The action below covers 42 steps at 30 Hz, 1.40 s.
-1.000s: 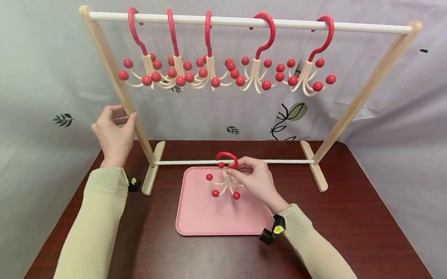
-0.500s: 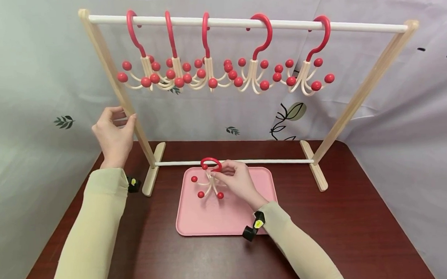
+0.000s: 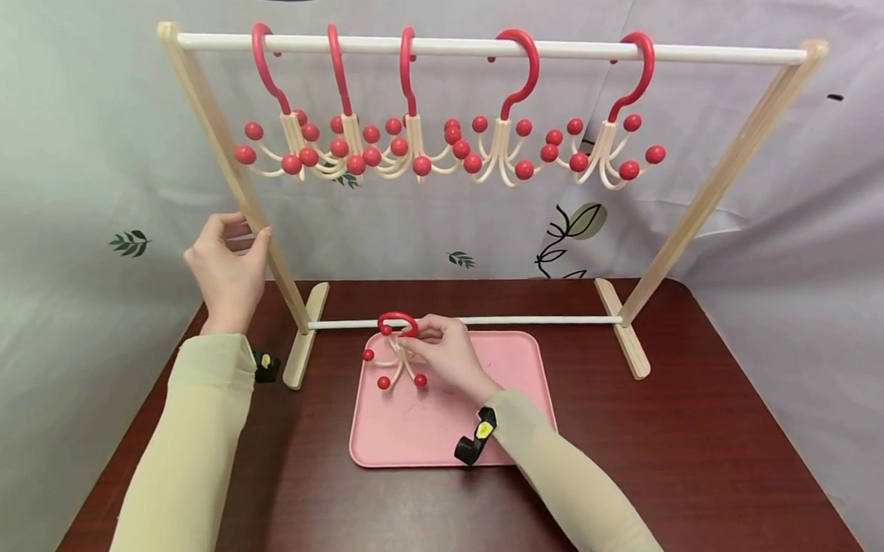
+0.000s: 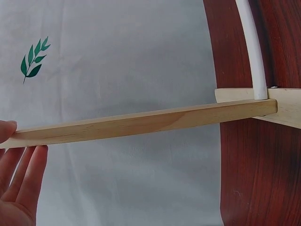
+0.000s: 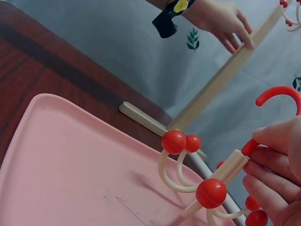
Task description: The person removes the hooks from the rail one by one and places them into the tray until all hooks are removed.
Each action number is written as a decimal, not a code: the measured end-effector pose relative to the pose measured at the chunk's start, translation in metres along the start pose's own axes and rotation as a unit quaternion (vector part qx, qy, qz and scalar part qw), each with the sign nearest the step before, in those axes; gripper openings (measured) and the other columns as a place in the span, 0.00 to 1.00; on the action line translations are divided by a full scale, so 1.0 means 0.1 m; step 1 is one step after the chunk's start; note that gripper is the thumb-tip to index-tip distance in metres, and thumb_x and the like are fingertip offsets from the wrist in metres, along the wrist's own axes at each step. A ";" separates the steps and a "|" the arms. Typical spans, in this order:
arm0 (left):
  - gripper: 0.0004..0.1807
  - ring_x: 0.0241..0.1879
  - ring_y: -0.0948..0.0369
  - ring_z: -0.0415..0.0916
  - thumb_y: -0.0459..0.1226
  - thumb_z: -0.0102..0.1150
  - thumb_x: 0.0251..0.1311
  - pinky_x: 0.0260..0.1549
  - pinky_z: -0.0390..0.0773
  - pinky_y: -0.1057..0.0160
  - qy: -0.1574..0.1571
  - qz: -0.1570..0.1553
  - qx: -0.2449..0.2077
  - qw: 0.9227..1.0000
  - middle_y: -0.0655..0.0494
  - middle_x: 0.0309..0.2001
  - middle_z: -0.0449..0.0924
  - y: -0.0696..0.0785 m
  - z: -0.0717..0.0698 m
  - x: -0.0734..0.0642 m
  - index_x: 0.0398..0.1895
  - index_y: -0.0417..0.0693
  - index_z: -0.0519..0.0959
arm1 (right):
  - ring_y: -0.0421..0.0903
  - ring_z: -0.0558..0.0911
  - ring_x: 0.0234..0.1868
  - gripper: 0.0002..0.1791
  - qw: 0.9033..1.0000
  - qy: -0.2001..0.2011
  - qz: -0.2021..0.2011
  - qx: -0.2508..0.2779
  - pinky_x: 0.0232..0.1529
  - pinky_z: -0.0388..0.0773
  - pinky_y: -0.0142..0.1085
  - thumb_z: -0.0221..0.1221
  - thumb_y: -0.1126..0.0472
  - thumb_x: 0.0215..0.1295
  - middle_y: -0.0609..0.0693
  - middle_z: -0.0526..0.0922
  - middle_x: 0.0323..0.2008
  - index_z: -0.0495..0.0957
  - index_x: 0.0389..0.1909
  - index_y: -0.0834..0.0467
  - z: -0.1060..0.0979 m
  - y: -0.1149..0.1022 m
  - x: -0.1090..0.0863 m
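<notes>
Now five hangers [image 3: 413, 137] are hanging from the rail [image 3: 454, 47], the right hand [image 3: 449, 354] is pinching one unhung hanger [image 5: 230, 167], the left hand [image 3: 227, 269] gripping a post [image 4: 164, 121].

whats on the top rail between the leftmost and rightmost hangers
Three more red-hooked hangers hang on the white top rail between them, as the head view shows.
</notes>
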<state>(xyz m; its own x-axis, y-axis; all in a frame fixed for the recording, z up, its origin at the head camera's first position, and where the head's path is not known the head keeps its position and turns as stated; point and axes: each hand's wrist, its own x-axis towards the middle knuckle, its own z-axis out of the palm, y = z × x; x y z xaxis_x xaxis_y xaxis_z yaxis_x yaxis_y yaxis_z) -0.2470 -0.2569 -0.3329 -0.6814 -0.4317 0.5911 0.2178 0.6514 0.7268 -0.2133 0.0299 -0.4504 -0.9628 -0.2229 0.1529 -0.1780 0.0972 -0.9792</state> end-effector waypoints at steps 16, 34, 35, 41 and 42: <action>0.18 0.43 0.59 0.86 0.41 0.68 0.65 0.42 0.84 0.69 0.000 0.009 -0.001 1.000 0.51 0.47 0.87 -0.04 0.01 0.01 0.53 0.40 0.82 | 0.52 0.89 0.39 0.05 0.998 -0.015 0.030 0.046 0.44 0.86 0.50 0.69 0.70 0.63 0.55 0.89 0.36 0.84 0.38 0.67 0.07 0.08 0.08; 0.17 0.43 0.59 0.86 0.41 0.68 0.65 0.41 0.84 0.70 0.004 0.013 -0.001 1.000 0.52 0.47 0.87 -0.04 0.01 0.02 0.52 0.41 0.82 | 0.51 0.85 0.54 0.23 1.000 -0.015 0.010 0.016 0.50 0.84 0.37 0.72 0.68 0.60 0.53 0.86 0.52 0.83 0.58 0.61 -0.31 0.08 -0.01; 0.17 0.43 0.59 0.86 0.41 0.68 0.65 0.41 0.84 0.70 0.004 0.014 0.000 1.000 0.52 0.47 0.87 -0.04 0.01 0.02 0.52 0.41 0.82 | 0.52 0.85 0.54 0.23 1.000 -0.011 0.005 0.017 0.50 0.84 0.37 0.72 0.68 0.60 0.54 0.86 0.54 0.83 0.58 0.62 -0.37 0.07 -0.02; 0.17 0.43 0.59 0.86 0.41 0.68 0.65 0.42 0.84 0.70 0.007 0.019 0.003 1.000 0.52 0.47 0.87 -0.04 0.01 0.02 0.52 0.40 0.82 | 0.54 0.83 0.56 0.24 0.999 0.027 -0.026 0.012 0.52 0.83 0.36 0.74 0.65 0.59 0.60 0.84 0.56 0.82 0.58 0.63 -0.75 -0.01 -0.08; 0.17 0.43 0.59 0.86 0.41 0.68 0.65 0.42 0.84 0.70 0.007 0.018 0.003 1.000 0.52 0.47 0.87 -0.04 0.02 0.02 0.52 0.40 0.82 | 0.54 0.83 0.57 0.25 0.999 0.034 -0.031 0.012 0.52 0.83 0.37 0.74 0.65 0.59 0.60 0.83 0.56 0.82 0.58 0.64 -0.82 -0.02 -0.09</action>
<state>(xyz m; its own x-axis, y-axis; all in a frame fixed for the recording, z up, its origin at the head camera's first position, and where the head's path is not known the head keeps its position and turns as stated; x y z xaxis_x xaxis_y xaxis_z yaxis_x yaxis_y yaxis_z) -0.2506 -0.2598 -0.3352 -0.6637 -0.4157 0.6219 0.2376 0.6711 0.7022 -0.2212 0.1107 -0.4386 -0.9618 -0.1621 0.2205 -0.2330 0.0627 -0.9704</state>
